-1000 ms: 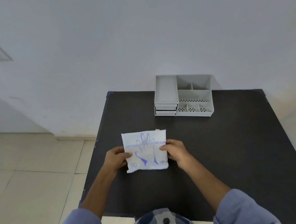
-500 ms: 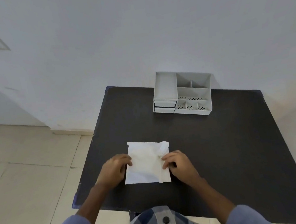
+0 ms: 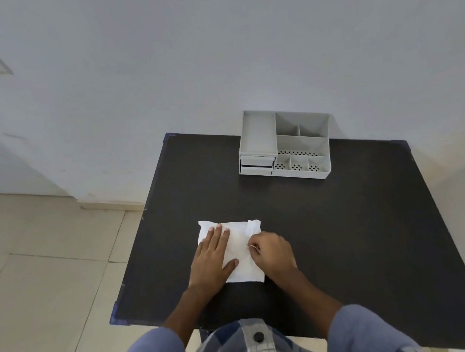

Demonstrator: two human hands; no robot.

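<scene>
A white plastic packet of disposable gloves (image 3: 242, 248) lies plain side up on the black table (image 3: 343, 222), near its front left. My left hand (image 3: 212, 258) lies flat on the packet's left half, fingers straight, thumb spread across it. My right hand (image 3: 271, 253) sits at the packet's right edge with fingers curled, pinching the plastic between thumb and fingertips.
A grey desk organiser (image 3: 285, 145) with open compartments and small drawers stands at the table's back edge against the white wall. Beige tiled floor (image 3: 51, 278) lies to the left of the table. My blue sleeves and checked shirt fill the bottom of the view.
The packet went from printed side up to plain side up. My left hand moved from gripping its edge to lying flat on it. My right hand curled in and pinched the right side.
</scene>
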